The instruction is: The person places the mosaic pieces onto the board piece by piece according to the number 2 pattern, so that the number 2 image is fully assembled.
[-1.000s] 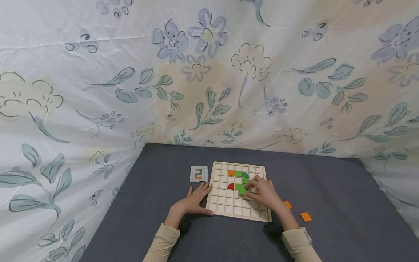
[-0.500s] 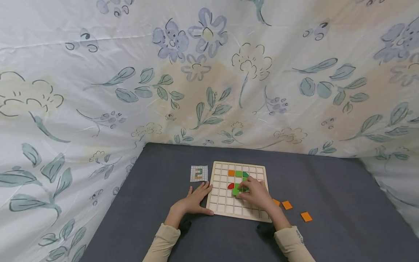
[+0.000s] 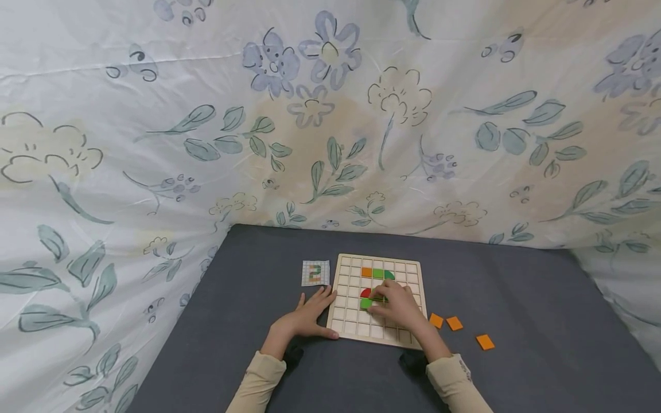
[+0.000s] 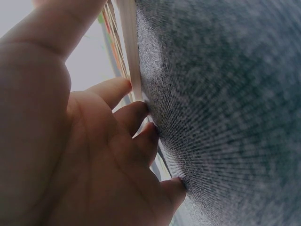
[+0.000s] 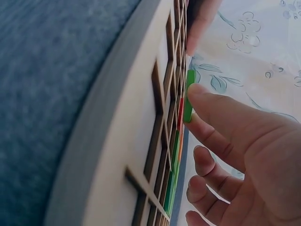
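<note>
- From the head view, I see a square, pale wooden grid board [image 3: 351, 314] lying flat on a counter covered in dark grey cloth [image 3: 258, 275], with white floral fabric [image 3: 330, 166] hanging behind it.
- The left hand [image 3: 310, 318] rests at the board's left edge, fingers apart and straight, thumb near the lower left corner.
- The right hand [image 3: 397, 304] is over the middle of the board, pinching a bright green square tile [image 3: 366, 303], which is on the near side of a red quarter-round tile [image 3: 365, 293].
- Farther up the grid, an orange square tile [image 3: 366, 272], a green square tile [image 3: 378, 273] and a dark green rounded tile [image 3: 389, 275] sit side by side; the right hand partly hides other green pieces.
- A small paper card with a coloured grid pattern [image 3: 315, 273] lies just left of the board, and three loose orange square tiles [image 3: 454, 323] lie to its right.
- From the left wrist, the left hand's spread fingertips meet the board's edge and the grey cloth; the colours on the board are blurred.
- From the right wrist, the bright green tile is clamped between thumb and forefinger, the other fingers bent clear of it. I cannot tell whether it touches the grid.
</note>
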`<act>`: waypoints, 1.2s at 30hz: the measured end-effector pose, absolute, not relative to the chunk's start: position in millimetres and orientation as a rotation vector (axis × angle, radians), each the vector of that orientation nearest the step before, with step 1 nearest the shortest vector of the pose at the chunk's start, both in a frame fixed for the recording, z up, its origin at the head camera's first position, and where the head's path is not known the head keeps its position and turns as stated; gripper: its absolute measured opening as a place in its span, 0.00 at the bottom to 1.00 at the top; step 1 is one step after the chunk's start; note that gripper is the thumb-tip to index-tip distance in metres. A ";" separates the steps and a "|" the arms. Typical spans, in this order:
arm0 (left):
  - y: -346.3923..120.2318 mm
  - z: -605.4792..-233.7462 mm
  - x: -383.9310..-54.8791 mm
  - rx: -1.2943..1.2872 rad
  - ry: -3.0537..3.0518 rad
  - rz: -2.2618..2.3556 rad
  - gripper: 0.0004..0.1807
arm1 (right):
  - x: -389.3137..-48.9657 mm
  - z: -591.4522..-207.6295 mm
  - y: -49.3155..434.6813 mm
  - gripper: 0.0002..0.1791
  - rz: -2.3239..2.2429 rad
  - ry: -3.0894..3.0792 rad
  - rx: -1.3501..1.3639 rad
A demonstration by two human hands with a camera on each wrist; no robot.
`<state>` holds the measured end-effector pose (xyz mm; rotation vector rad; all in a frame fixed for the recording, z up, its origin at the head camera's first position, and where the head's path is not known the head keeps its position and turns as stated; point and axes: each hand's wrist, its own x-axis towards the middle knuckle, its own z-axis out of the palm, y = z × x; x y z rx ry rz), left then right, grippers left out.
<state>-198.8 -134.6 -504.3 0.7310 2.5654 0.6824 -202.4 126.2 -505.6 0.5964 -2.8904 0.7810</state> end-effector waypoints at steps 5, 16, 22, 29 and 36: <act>-134.8 -504.6 -199.1 0.728 2.568 0.680 0.54 | -203.0 -506.9 123.5 0.12 0.763 -2.874 0.604; -135.6 -507.0 -199.8 0.730 2.572 0.661 0.55 | -203.3 -508.2 121.3 0.13 0.762 -2.892 0.558; -135.9 -507.1 -199.5 0.730 2.570 0.665 0.55 | -203.1 -507.9 122.1 0.12 0.793 -2.891 0.563; -134.9 -508.0 -200.2 0.726 2.577 0.666 0.55 | -202.8 -508.2 124.5 0.12 0.790 -2.878 0.585; -135.0 -503.8 -198.6 0.720 2.572 0.671 0.55 | -203.0 -508.6 126.0 0.11 0.802 -2.882 0.568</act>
